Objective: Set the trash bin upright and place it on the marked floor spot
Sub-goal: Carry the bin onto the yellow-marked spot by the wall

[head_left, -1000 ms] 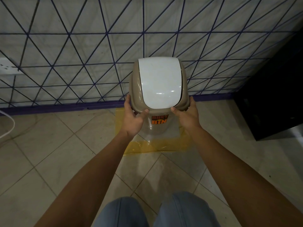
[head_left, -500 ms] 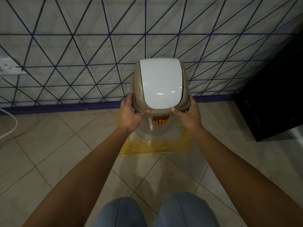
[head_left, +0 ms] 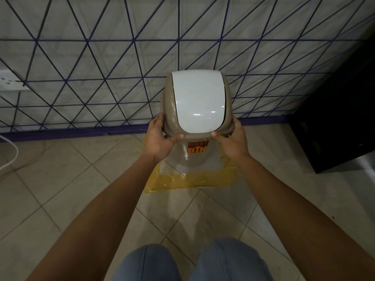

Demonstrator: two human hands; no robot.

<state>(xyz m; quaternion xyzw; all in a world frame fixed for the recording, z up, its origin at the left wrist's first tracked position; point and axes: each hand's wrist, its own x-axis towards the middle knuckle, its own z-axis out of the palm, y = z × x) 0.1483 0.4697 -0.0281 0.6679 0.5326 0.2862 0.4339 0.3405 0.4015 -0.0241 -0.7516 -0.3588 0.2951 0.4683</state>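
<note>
The trash bin (head_left: 197, 102) is beige with a white swing lid and an orange "DUST BIN" label. It stands upright inside the square of yellow tape (head_left: 192, 180) on the floor, close to the wall. My left hand (head_left: 161, 139) grips the left side of the lid's rim, thumb on the front edge. My right hand (head_left: 233, 141) grips the right side the same way. The bin's base is partly hidden by its own top, so I cannot tell if it rests on the floor.
A wall (head_left: 101, 67) with blue triangle lines rises right behind the bin. A black cabinet (head_left: 341, 118) stands to the right. A white cable (head_left: 11, 159) lies on the tiled floor at the far left. My knees (head_left: 192, 262) show at the bottom.
The bin and both hands hold nearly the same place. The view has shifted slightly, and the hands keep the same grip on the lid's rim.
</note>
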